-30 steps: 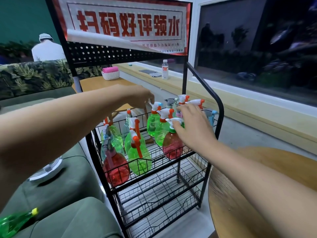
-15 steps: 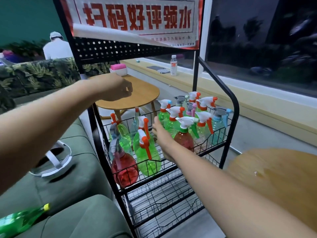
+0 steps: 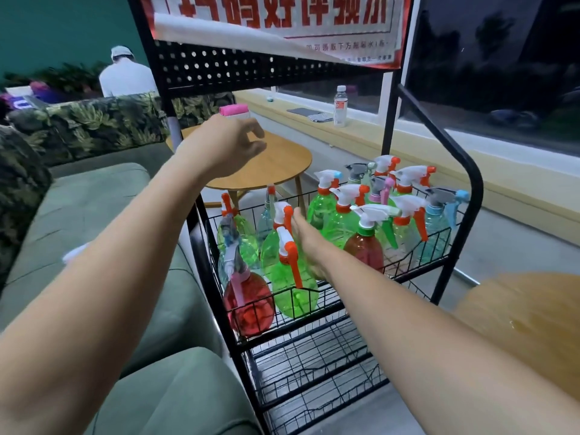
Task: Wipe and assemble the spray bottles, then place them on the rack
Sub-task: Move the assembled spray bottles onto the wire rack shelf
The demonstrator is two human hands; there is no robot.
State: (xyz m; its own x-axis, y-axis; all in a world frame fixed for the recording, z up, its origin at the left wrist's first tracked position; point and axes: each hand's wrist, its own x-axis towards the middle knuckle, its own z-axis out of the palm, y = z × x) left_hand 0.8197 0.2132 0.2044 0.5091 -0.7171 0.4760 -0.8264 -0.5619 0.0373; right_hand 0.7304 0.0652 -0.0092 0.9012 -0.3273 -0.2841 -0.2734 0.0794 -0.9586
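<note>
Currently, black wire rack point(image 3: 464, 183), top basket: translucent plastic spray bottles point(image 3: 342, 227), mostly green, 2 red, crowded together inside it. Right hand point(image 3: 309, 243): reaches into the basket, fingers straight and together, just beside the front green bottle with white-and-orange trigger point(image 3: 292, 293), gripping nothing. Left hand point(image 3: 226, 146): raised above the rack's left side, fingers loosely curled, holding nothing. Round wooden table point(image 3: 282, 161) behind the rack; green fabric sofa point(image 3: 94, 199) at left.
</note>
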